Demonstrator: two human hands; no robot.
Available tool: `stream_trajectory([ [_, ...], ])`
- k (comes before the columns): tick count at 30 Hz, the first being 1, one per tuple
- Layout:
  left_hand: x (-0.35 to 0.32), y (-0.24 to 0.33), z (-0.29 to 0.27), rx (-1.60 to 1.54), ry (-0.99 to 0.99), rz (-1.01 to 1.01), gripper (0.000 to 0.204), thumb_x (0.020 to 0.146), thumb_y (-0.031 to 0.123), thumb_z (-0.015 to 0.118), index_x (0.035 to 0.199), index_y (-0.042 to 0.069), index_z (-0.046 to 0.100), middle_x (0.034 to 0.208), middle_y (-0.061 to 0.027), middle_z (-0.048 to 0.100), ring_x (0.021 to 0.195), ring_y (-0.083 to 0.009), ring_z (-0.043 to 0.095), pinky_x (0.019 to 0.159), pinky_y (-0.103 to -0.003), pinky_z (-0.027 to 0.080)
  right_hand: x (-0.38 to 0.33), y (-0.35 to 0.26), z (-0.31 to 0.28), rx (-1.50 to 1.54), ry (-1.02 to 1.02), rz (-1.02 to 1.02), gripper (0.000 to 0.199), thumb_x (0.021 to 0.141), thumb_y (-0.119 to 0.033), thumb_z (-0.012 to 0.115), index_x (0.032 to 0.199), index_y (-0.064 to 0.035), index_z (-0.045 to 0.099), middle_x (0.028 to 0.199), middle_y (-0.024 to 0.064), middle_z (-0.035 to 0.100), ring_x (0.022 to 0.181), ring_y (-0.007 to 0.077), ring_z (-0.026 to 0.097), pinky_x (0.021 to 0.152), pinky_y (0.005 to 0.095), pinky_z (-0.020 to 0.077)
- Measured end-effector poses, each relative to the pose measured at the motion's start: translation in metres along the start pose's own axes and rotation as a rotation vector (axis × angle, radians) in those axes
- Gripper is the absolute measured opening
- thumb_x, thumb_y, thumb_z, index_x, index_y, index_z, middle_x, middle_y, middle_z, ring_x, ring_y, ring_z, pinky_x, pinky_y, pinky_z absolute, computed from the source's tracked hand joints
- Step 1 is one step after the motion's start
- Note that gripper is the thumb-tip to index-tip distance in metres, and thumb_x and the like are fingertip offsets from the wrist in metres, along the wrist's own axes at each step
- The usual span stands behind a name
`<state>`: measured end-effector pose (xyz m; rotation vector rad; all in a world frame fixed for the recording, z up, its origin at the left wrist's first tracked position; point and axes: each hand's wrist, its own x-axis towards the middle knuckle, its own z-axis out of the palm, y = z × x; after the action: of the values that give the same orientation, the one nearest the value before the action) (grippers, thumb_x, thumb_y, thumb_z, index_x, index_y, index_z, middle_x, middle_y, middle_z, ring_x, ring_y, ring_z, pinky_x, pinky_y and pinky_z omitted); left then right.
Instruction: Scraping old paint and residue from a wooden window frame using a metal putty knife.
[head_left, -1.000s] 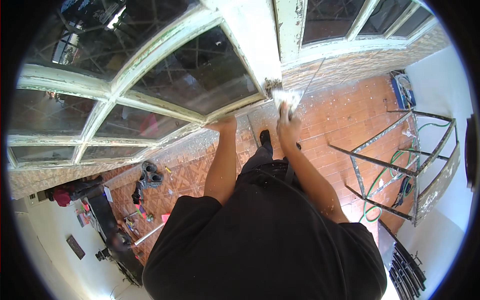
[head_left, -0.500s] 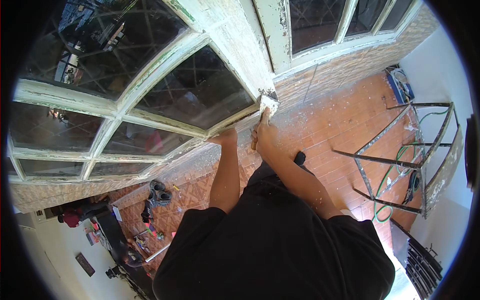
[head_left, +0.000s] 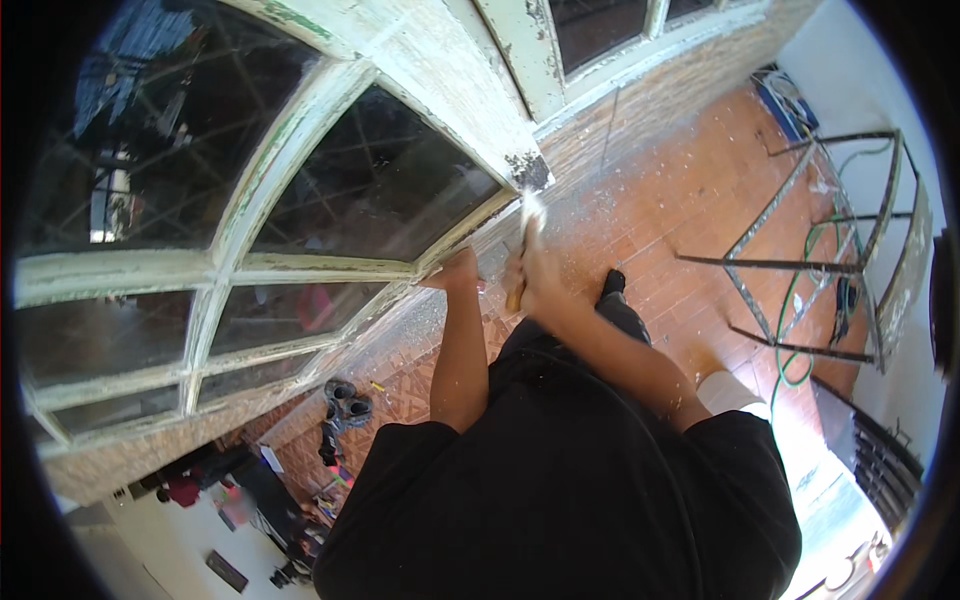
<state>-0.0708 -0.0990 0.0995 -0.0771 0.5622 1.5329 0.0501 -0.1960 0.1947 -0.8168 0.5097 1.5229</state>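
My right hand (head_left: 538, 275) is closed round a paint scraper (head_left: 533, 207). Its pale blade is smeared by motion just below the frame's lower corner, and the handle's butt shows under the fist. At that corner a dark patch of stripped paint stands out on the white wooden window frame (head_left: 440, 60). My left hand (head_left: 458, 271) grips the bottom rail of the same frame, left of the scraper. Some of its fingers are hidden by the rail. Glass panes (head_left: 375, 180) fill the frame, whose paint is worn and flaking, with green showing in places.
A second window (head_left: 545, 60) stands beyond, above a brick-patterned wall. Paint flakes dot the tiled floor (head_left: 660, 215). To the right are a paint-spattered metal stand (head_left: 800, 265), a green hose (head_left: 783, 365) and a blue box (head_left: 785, 103). Dark shoes (head_left: 347, 403) lie at lower left.
The scraper has come down off the corner toward me, baring the dark patch. My left hand stays on the rail. The whole view has shifted and turned slightly.
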Motion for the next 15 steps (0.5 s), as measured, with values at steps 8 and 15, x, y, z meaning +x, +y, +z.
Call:
stream_trajectory([
  [8,0.002,0.003,0.003,-0.033,0.161,-0.192,0.074,0.076,0.059,0.044,0.129,0.007,0.046,0.134,-0.0114,0.045,0.125,-0.0288,0.041,0.104,-0.049,0.03,0.05,-0.044,0.021,0.194,0.025,-0.226,0.053,0.086,-0.061,0.044,0.058,-0.0169,0.036,0.048,-0.004,0.033,0.036,0.0085,0.027,0.031,0.0248,0.0237],
  [15,0.0,0.008,-0.014,-0.079,0.135,-0.375,0.095,0.072,0.079,0.031,0.138,0.01,0.035,0.144,-0.0084,0.032,0.133,-0.0291,0.027,0.11,-0.047,0.018,0.051,-0.043,0.032,0.149,0.097,-0.359,0.054,0.085,-0.064,0.043,0.062,-0.0158,0.035,0.05,-0.0042,0.033,0.037,0.0084,0.028,0.031,0.0244,0.0236],
])
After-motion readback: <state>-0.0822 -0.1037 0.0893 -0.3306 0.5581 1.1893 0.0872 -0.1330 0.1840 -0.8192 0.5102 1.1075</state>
